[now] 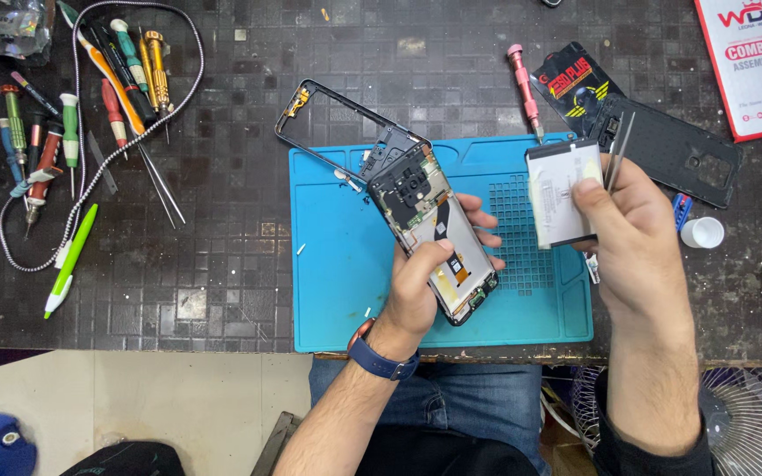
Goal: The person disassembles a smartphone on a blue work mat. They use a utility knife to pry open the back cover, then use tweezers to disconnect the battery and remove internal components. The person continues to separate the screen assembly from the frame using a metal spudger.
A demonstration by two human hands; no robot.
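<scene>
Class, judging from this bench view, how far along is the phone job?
Done: black plastic back cover and black mid-frame lie removed. In hand: left hand holds the opened phone body; right hand holds the white flat battery and metal tweezers. Left: the phone remains unassembled.

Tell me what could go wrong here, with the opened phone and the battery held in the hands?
The left hand holds the opened phone above the blue mat; it might slip and its exposed board get damaged. The right hand pinches both battery and tweezers; the metal tips could scratch the battery.
</scene>
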